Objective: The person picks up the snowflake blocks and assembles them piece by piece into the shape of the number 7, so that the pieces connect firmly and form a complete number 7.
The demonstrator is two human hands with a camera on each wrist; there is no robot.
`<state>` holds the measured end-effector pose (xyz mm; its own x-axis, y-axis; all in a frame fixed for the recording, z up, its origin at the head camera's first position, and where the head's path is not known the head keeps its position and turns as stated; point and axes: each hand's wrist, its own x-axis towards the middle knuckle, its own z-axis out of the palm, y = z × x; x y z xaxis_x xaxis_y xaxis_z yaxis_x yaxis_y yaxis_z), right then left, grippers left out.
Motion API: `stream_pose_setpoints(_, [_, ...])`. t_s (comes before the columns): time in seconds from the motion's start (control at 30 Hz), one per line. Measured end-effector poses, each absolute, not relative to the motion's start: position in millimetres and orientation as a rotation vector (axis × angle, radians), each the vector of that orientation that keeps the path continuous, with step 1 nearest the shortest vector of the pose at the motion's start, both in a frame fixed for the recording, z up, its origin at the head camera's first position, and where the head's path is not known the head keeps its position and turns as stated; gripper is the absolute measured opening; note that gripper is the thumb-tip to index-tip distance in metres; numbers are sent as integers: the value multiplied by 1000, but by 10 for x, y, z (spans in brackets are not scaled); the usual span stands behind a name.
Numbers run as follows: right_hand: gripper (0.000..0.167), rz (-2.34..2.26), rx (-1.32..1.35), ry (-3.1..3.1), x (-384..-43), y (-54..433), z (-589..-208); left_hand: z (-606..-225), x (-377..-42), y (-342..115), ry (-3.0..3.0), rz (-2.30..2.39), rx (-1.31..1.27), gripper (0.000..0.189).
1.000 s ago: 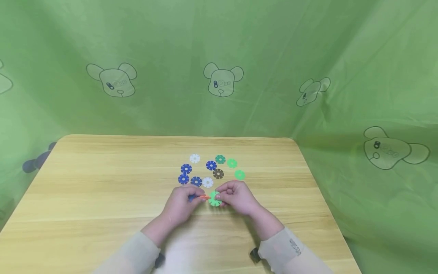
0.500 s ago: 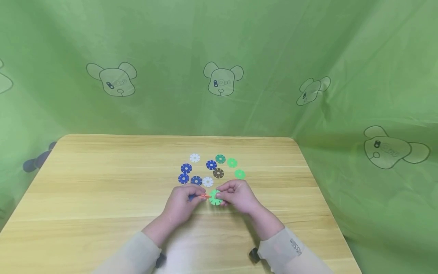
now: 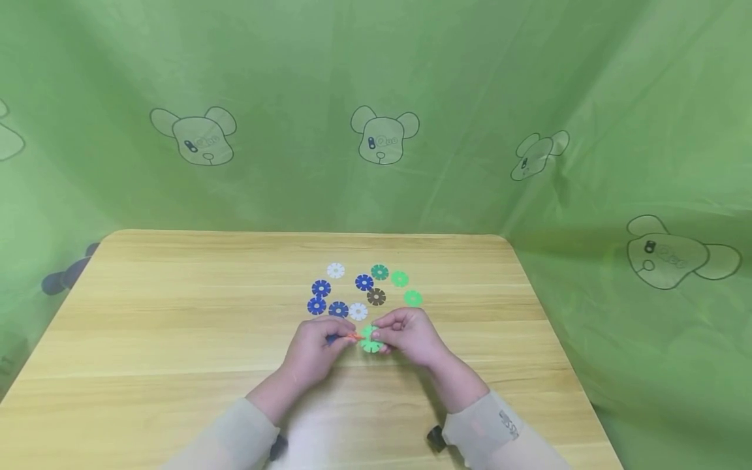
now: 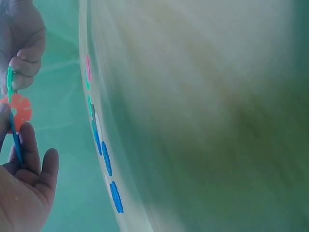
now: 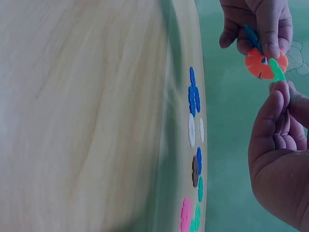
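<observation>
My left hand [image 3: 311, 347] pinches an orange notched disc [image 5: 258, 71] joined crosswise to a blue notched disc [image 4: 17, 145]. Between thumb and fingers, my right hand [image 3: 412, 338] holds a light green notched disc [image 3: 371, 346] by its right side. The green disc meets the rim of the orange one, set across it, as the right wrist view shows. In the head view the orange disc is edge-on, and the left fingers hide much of the blue one. Both hands are close together above the near middle of the table.
Beyond the hands, several loose notched discs lie on the wooden table [image 3: 176, 294]: blue [image 3: 320, 288], white [image 3: 358, 312], brown [image 3: 376, 297], dark green [image 3: 379, 272] and light green [image 3: 413, 298]. A pink disc [image 5: 186, 214] shows in the wrist views. A green curtain [image 3: 294, 183] surrounds the table.
</observation>
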<state>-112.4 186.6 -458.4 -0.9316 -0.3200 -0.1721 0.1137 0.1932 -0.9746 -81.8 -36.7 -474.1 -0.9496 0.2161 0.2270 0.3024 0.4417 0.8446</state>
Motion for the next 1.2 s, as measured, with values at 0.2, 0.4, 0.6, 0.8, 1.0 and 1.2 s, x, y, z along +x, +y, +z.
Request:
stream_pose_setpoints(0.2, [16,-1781,-202,2166,-1127,1842,-4585,-4728,-806,-349,-2596,-1513,-453,6])
stream_pose_setpoints(0.4, [16,-1767,-216,2179,-1135,1848,-4586,-4734,-808,-342,-2591,-1512,-465,5])
stream_pose_setpoints(0.6, [17,-1771,-218,2163,-1137,1860,-4589,-4734,-800,-337,-2597,-1524,-463,5])
stream_pose_setpoints(0.8, [18,-1769,-235,2138,-1121,1854,-4583,-4732,-787,-359,-2621,-1473,-500,7])
stream_pose_setpoints(1.0, [18,-1721,-255,2172,-1077,1843,-4563,-4707,-777,-392,-2634,-1355,-599,10])
stream_pose_setpoints(1.2, [19,-1707,-251,2194,-1081,1876,-4540,-4678,-794,-387,-2636,-1309,-605,13])
